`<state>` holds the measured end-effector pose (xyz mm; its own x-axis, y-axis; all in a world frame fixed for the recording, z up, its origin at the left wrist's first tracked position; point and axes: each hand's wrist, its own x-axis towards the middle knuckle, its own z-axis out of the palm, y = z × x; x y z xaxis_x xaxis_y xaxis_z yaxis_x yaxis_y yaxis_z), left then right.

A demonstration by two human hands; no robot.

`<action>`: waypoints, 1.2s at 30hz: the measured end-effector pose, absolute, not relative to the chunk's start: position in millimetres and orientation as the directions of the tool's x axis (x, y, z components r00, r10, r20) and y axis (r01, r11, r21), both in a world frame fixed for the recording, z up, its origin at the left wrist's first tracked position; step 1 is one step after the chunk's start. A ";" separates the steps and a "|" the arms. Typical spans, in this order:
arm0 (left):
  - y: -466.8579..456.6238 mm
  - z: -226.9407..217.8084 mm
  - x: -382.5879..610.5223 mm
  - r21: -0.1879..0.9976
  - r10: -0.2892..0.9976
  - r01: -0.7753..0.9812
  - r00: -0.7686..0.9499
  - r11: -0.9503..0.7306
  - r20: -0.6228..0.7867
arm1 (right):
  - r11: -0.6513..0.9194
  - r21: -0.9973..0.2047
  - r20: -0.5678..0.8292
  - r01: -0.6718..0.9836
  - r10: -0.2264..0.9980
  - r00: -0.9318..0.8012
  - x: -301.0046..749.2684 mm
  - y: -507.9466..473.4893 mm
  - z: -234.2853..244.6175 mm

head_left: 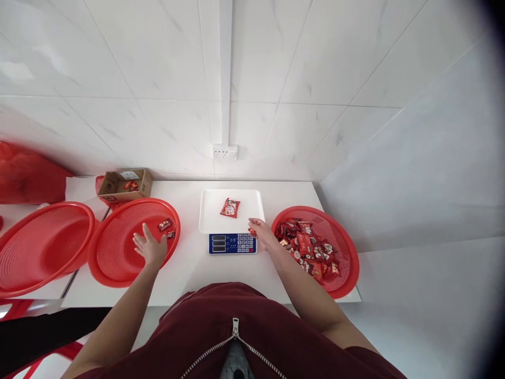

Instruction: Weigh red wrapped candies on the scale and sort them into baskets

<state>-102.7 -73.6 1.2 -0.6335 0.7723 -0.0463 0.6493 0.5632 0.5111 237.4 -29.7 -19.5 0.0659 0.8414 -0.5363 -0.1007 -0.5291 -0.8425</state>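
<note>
My left hand [149,246] hovers open, fingers spread, over a red mesh basket [114,258] on the left; two small red snack packets [164,225] lie in it just beyond my fingertips. My right hand [261,233] is closed on a small red packet [251,230] at the near right corner of the scale's white tray [209,213]. One red snack packet [230,208] lies on that tray. The scale's blue keypad panel [232,243] faces me. On the right, another red basket [343,247] is filled with several red packets [306,247].
A third red basket [39,247] sits at the far left, partly off the white table [189,273]. A cardboard box [125,185] with red packets stands at the back left. A wall socket [224,152] is on the tiled wall behind the scale.
</note>
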 end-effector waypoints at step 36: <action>-72.7 41.2 -122.9 0.547 0.879 0.735 -0.477 0.401 -0.004 | -0.486 -0.785 -0.518 -0.386 0.855 -0.023 225.5 -32.8 -17.5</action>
<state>-122.9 -72.7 41.2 -0.4769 0.8790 -0.0037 0.7350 0.4011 0.5468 225.5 -32.8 -17.5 -0.0230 0.8551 -0.5179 -0.3857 -0.4855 -0.7846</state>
